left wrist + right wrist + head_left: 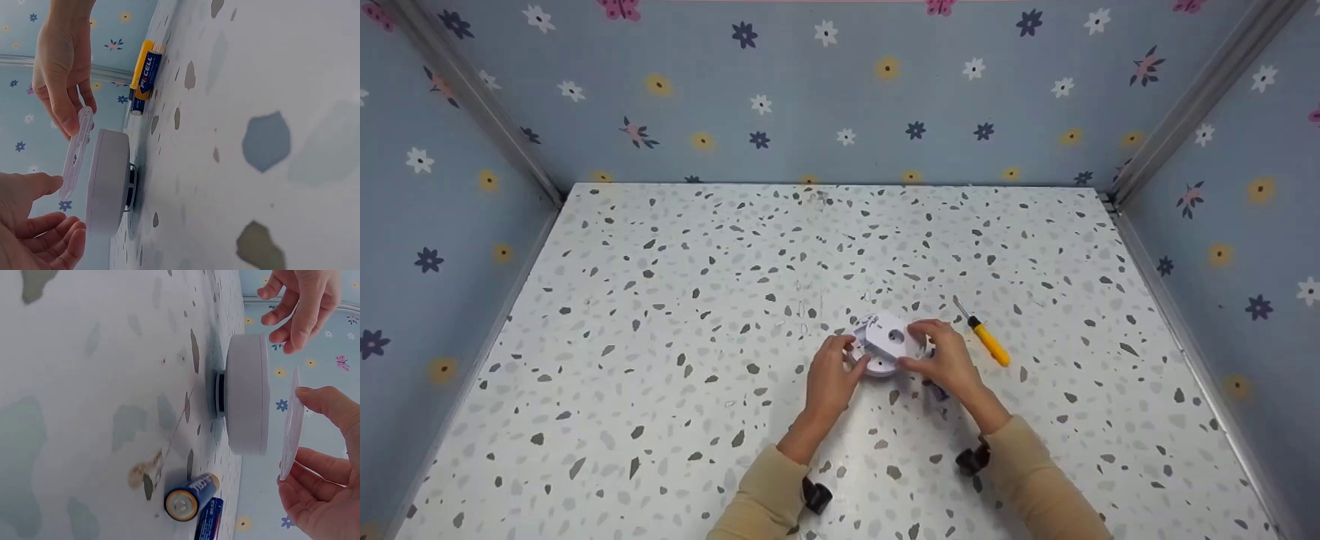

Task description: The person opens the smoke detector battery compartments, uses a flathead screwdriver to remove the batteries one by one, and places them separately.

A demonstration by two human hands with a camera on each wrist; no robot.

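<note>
My right hand (952, 365) pinches a thin white cover plate (877, 337) with a round hole, thumb on one edge and fingers on the other. The plate is held tilted just over a round white device (109, 183), apart from its face in the right wrist view. That device sits low on the table on a smaller dark base. My left hand (829, 379) is beside the device on the left, its fingers loosely bent. In the left wrist view its thumb tip comes right up to the plate's near edge.
A screwdriver (990, 341) with a yellow handle lies to the right of the hands. Blue batteries (191, 496) lie on the table beside the device, partly under the right hand in the head view. Flower-patterned walls (825, 90) enclose the speckled tabletop (660, 337).
</note>
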